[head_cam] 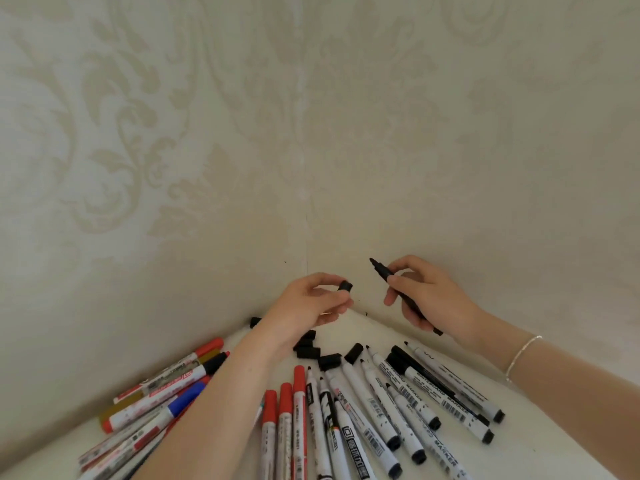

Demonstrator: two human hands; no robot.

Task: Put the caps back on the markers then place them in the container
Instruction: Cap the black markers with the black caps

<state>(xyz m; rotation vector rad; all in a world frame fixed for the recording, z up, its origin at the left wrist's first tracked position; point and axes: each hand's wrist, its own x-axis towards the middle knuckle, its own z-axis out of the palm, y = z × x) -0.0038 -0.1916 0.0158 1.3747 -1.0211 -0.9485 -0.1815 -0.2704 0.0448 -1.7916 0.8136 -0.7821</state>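
The left hand (pixel 310 299) pinches a small black plastic cap (pixel 345 285) between thumb and fingertips, raised above the white bench (pixel 540 455). Just across from it, the right hand (pixel 429 299) grips an uncapped slim black marker (pixel 398 289), fingers curled round its barrel, the bare tip pointing up and toward the left hand; cap and tip are near but apart. A thin silver bracelet (pixel 521 356) circles the right wrist. Below the left hand lie several loose black caps (pixel 306 348). Beneath and between both forearms fan out uncapped white-barrelled whiteboard markers (pixel 391 400), with three red-capped white markers (pixel 285 410) next to the left forearm. On the outer side of the left forearm sits a heap of capped markers (pixel 162 389) in red, black and blue. Cream patterned wallpaper (pixel 173 133) meets in a corner beyond the hands.
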